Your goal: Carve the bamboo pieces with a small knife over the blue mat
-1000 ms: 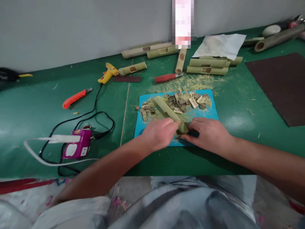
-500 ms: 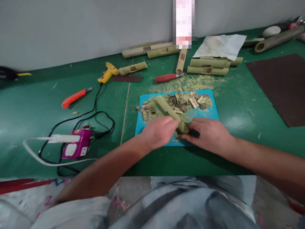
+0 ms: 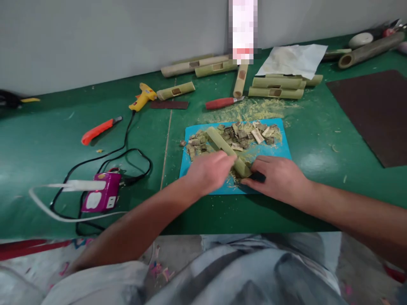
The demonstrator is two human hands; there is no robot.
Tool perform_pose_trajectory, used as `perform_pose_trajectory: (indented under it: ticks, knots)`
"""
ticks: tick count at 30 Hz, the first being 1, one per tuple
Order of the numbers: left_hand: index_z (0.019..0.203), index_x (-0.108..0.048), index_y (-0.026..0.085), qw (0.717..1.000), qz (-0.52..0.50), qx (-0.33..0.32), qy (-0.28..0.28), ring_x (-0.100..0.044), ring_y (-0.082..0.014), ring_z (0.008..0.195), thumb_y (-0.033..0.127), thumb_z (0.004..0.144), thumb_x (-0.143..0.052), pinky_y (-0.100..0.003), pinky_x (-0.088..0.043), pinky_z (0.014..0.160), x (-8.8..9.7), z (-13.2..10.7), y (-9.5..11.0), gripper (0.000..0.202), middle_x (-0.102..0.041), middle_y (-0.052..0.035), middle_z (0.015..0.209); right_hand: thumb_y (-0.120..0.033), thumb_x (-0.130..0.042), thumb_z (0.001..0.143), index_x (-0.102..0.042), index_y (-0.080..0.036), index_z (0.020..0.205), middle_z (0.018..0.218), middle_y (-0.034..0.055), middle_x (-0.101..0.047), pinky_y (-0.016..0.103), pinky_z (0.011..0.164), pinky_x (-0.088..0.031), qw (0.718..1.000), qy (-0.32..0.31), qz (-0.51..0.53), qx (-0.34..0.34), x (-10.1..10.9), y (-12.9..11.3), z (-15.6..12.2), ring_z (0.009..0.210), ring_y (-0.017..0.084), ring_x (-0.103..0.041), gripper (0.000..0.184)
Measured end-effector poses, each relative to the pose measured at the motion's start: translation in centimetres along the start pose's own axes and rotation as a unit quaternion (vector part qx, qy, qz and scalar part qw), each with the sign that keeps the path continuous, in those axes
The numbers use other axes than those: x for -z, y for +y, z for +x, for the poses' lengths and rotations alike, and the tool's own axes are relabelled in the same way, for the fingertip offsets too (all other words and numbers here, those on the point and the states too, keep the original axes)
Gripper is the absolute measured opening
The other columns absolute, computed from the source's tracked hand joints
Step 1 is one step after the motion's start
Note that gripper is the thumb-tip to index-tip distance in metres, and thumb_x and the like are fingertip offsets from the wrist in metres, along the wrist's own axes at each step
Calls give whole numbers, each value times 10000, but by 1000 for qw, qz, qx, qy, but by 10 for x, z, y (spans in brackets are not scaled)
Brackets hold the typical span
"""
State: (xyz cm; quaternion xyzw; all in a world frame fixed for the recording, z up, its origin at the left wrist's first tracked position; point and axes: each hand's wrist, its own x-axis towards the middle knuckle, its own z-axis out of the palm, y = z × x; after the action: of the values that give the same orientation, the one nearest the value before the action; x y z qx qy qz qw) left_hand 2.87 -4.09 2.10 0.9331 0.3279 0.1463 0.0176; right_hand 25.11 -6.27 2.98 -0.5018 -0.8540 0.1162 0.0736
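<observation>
A green bamboo tube (image 3: pixel 224 142) lies slantwise over a blue mat (image 3: pixel 288 146), its near end toward me. My left hand (image 3: pixel 210 170) is closed around the tube's near half, from the left side. At the near end, my right hand (image 3: pixel 276 173) pinches a small black piece (image 3: pixel 258 176) that meets the tube's end; whether it is sandpaper or a tool, I cannot tell. Bamboo chips (image 3: pixel 241 135) and pale shavings are strewn over the mat beyond the tube.
Several cut bamboo tubes (image 3: pixel 276 92) lie at the back. A red-handled knife (image 3: pixel 221 103), a yellow glue gun (image 3: pixel 142 98) and an orange cutter (image 3: pixel 98 131) rest farther left. A purple power adapter (image 3: pixel 102 192) with cords sits at left; a brown board (image 3: pixel 375 114) lies right.
The tube has turned slightly within my left hand, its cut opening now less visible. Both hands keep nearly the same place, and the whole view has shifted a little.
</observation>
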Motion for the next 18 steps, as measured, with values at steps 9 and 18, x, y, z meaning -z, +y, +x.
perform_pose_trajectory:
  ticks: [9,18]
  knots:
    - [1113,-688,141,999,-22,28,-1,-628,-161,708,264,1056,-338,-257,-430,603,0,2,-1,376,-676,-72,836,-466,-652,879,-610,-196,707,748,38,-663,287,582,-300,1000,9,12,0,-2,2,0,658,155,-576,323]
    - [1054,-698,167,999,-30,4,-39,-615,-157,684,255,1044,-368,-251,-420,596,7,1,7,341,-657,-49,781,-458,-648,879,-627,-191,726,750,44,-673,286,587,-309,1000,5,8,6,-2,1,0,680,163,-590,309]
